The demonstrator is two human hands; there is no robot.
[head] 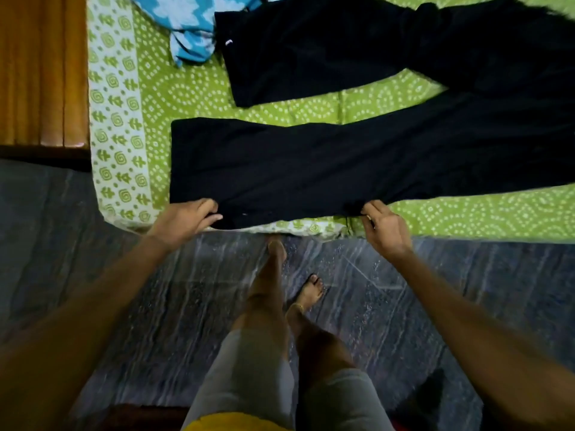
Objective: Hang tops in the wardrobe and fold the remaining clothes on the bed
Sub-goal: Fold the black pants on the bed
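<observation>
Left hand [186, 214] and right hand [384, 225] each hold a closed grip on the near edge of the black trousers [311, 163], which lie flat on the bed [193, 94] beyond both grips.

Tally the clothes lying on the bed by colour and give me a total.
Black: 2, the near black garment held at its near edge by the left hand and right hand, and the far black garment.
Blue and white: 1, the patterned garment.
Total: 3 on the green bedsheet.
</observation>
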